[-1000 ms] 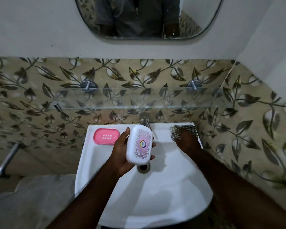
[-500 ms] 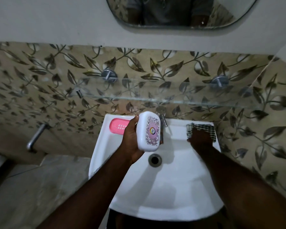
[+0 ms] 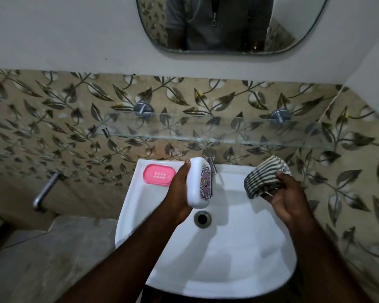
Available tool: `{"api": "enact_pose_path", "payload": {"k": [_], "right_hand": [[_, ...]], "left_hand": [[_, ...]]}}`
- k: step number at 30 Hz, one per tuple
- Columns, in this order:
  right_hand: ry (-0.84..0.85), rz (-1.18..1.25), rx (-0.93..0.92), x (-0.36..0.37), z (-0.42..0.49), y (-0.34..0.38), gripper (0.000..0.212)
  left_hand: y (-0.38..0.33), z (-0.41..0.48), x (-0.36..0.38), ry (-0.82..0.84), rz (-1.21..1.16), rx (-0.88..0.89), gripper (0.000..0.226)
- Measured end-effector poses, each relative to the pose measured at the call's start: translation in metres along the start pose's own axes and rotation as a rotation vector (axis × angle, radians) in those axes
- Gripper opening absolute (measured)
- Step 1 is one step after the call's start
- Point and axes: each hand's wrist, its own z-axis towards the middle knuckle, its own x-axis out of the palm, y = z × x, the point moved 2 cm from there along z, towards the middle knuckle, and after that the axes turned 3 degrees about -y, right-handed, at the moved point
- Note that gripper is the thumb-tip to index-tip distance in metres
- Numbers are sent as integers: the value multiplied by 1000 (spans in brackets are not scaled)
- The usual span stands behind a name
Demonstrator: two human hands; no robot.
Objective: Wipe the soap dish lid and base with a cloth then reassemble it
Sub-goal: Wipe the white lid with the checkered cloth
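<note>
1. Our left hand (image 3: 179,189) gripped the white lid (image 3: 198,182) on edge, thumb at its top, the fingers hidden behind it, probably wrapped round the far rim.
2. Our right hand (image 3: 287,197) pinched the bunched striped cloth (image 3: 263,178) between thumb and curled fingers.
3. Both hung above the white sink (image 3: 228,259); the pink base (image 3: 159,174) lay on its back-left ledge.
4. Behind stood the tap (image 3: 209,156), a glass shelf (image 3: 206,136), leaf-patterned tiles (image 3: 53,127) and a mirror (image 3: 228,22).
</note>
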Motion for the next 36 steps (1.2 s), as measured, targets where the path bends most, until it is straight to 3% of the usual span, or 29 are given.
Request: {"api": "enact_pose_path", "payload": {"k": [6, 11, 14, 18, 21, 25, 30, 36], "right_hand": [[354, 255, -25, 55, -72, 6, 36], [514, 93, 61, 82, -118, -27, 41], [465, 174, 151, 89, -122, -31, 46], [309, 188, 240, 104, -121, -40, 70], [266, 187, 251, 120, -129, -49, 72], [337, 210, 272, 131, -134, -54, 53], [284, 18, 210, 149, -136, -62, 61], [126, -204, -111, 173, -141, -34, 55]], "left_hand": [[17, -6, 12, -43, 22, -46, 69], [25, -19, 24, -24, 66, -70, 54], [28, -26, 12, -107, 136, 44, 69], [24, -44, 14, -305, 509, 439, 42], [18, -54, 18, -295, 678, 616, 42], [4, -53, 6, -230, 712, 648, 34], [-27, -50, -17, -174, 559, 605, 24], [-58, -59, -52, -107, 578, 592, 27]]}}
